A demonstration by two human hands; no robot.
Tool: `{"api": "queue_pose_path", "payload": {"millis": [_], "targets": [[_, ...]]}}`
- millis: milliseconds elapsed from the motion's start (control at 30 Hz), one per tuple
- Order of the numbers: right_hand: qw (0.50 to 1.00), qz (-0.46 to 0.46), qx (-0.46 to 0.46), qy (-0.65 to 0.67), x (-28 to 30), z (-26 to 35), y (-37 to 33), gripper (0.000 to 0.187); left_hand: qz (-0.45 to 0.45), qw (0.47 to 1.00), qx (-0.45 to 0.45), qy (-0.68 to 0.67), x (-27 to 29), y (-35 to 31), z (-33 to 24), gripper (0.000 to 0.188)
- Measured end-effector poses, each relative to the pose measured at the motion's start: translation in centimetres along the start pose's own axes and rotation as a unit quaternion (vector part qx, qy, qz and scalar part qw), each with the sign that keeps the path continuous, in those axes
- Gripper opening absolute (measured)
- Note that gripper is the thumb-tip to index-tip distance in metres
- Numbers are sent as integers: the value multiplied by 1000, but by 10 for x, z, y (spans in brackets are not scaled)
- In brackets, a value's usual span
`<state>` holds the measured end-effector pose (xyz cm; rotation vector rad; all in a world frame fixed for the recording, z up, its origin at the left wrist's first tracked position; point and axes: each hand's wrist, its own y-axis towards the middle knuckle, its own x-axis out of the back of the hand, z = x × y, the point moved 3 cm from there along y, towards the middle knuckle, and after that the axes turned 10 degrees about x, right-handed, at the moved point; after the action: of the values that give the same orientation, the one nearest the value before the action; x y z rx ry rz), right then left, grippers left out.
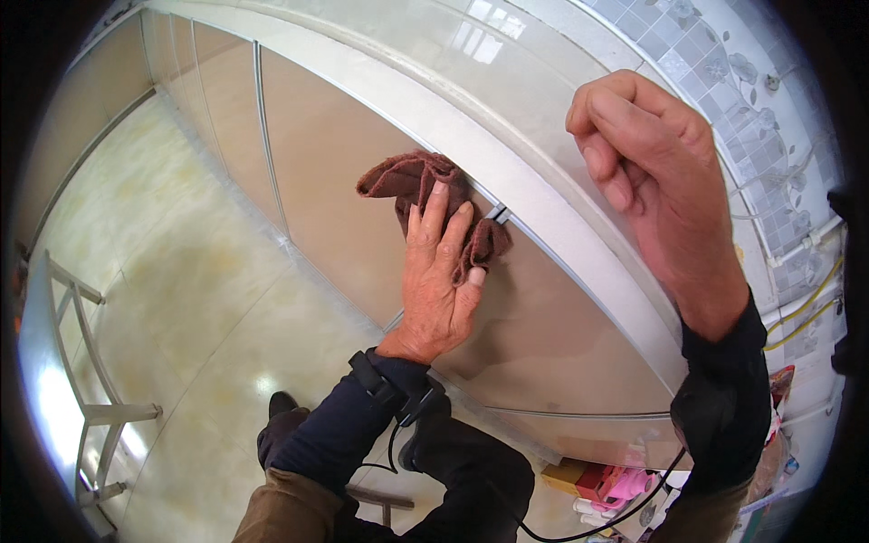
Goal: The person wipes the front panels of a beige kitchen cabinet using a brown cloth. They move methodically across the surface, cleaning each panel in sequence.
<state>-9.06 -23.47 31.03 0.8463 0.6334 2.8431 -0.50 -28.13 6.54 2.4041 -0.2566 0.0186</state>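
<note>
A bunched brown cloth [416,174] lies against a beige cabinet door [330,149], near the upper edge where two panels meet. My left hand [436,294] presses the cloth to that surface with its fingers extended over it; folds of cloth stick out past the fingertips and beside the thumb. Over the pale countertop [534,86], my right hand [656,158] is closed in a loose fist, with nothing visible in its curled fingers. Whether its wrist touches the counter edge I cannot tell.
A metal-framed stool or chair [109,412] stands on the tiled floor [195,271] at the left. Boxes [593,481] and a pink item [629,486] sit low at the bottom right. Pipes and a yellow hose [808,303] run along the patterned tile wall [715,63]. A black cable [579,536] hangs near my legs.
</note>
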Motion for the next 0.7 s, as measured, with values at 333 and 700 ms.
{"api": "queue_pose_path", "payload": {"millis": [333,700], "targets": [[999,7,8,-37,1,1,-2,22,-71,980,186,9,1,-37,88,54],[999,6,13,-35,-3,0,-3,22,-126,844,491,-176,-17,-115,177,46]]}}
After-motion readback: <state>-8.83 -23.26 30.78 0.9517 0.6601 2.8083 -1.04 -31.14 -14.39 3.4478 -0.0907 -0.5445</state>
